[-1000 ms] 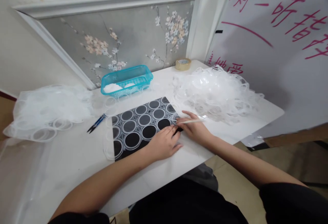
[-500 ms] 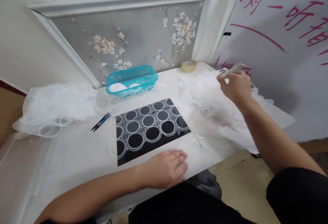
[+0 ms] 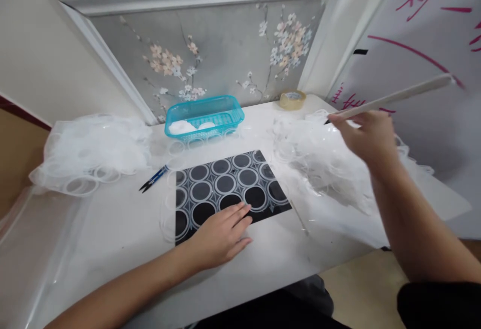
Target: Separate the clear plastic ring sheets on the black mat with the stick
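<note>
A black rectangular sheet (image 3: 276, 209) lies on the table, with rows of translucent white rings (image 3: 200, 192) over it. My left hand (image 3: 227, 231) lies flat across its front edge, fingers stretched out over one of the nearest rings. Above the right side of the table, my right hand (image 3: 370, 136) grips a long white pen-like stick (image 3: 413, 90) whose dark tip points to the left. Beneath that hand spreads a heap of clear plastic and rings (image 3: 315, 148). A thin pale stick (image 3: 300, 217) rests at the sheet's right edge.
A teal plastic basket (image 3: 240, 114) holding white items stands at the back, with a roll of tape (image 3: 292, 100) to its right. Blue-handled snips (image 3: 155, 177) lie left of the sheet. Another pile of translucent rings (image 3: 97, 148) covers the left side of the white table (image 3: 124, 264).
My left hand has moved from the table's front edge onto the sheet, its fingers straightening. In my right hand the white stick now shows at full length, dark tip leftward. The view has shifted slightly.
</note>
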### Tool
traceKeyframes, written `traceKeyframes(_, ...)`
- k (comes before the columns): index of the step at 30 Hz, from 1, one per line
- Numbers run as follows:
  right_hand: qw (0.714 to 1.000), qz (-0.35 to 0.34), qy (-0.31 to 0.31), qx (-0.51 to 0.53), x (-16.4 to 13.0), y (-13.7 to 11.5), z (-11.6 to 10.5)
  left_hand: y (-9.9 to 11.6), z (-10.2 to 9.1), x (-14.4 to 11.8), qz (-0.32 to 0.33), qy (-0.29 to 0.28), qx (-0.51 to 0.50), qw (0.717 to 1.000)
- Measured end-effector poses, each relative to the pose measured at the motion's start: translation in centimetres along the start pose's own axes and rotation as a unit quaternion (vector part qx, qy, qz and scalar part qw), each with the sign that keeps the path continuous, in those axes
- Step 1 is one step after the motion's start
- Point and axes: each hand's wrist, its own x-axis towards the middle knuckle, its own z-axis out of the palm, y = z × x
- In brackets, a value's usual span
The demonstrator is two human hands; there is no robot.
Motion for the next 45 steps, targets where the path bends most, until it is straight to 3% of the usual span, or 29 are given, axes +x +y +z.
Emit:
traceKeyframes(1, 0.997, -0.034, -0.011, 0.062, -1.0, -0.5, 1.0, 0.1, 0.2, 0.7, 0.004, 0.001, 0.000, 1.000)
traceKeyframes(4, 0.962, -0.092, -0.199, 0.160, -4.8, -1.7, 4.6, 0.0, 0.8, 3.2, -0.012, -0.016, 0.024, 0.999)
traceKeyframes(9, 0.943, -0.076, -0.257, 0.200, -9.1, -0.6, 9.2, -0.7, 2.1, 6.7, -0.072, -0.067, 0.068, 0.993)
traceKeyframes(15, 0.954, -0.082, -0.226, 0.178, -9.5, 0.3, 10.0, -1.2, 3.0, 7.6, -0.087, -0.087, 0.053, 0.991)
traceKeyframes(32, 0.952, -0.087, -0.245, 0.162, -9.6, 0.4, 9.9, -1.4, 3.9, 7.2, -0.081, -0.098, 0.024, 0.992)
traceKeyframes(37, 0.951, -0.190, -0.223, 0.103, -10.8, 0.1, 9.9, -1.4, 4.1, 7.1, -0.081, -0.077, 0.028, 0.993)
traceKeyframes(41, 0.924, -0.313, -0.219, 0.007, -10.8, 0.1, 9.9, -1.4, 3.9, 7.1, -0.079, -0.071, 0.021, 0.994)
traceKeyframes(43, 0.935, -0.308, -0.174, -0.020, -8.9, 0.6, 9.3, -1.5, 3.7, 7.1, -0.079, -0.075, 0.014, 0.994)
traceKeyframes(45, 0.969, -0.239, -0.052, -0.024, -5.8, 1.1, 8.3, -1.5, 3.5, 7.0, -0.076, -0.079, 0.007, 0.994)
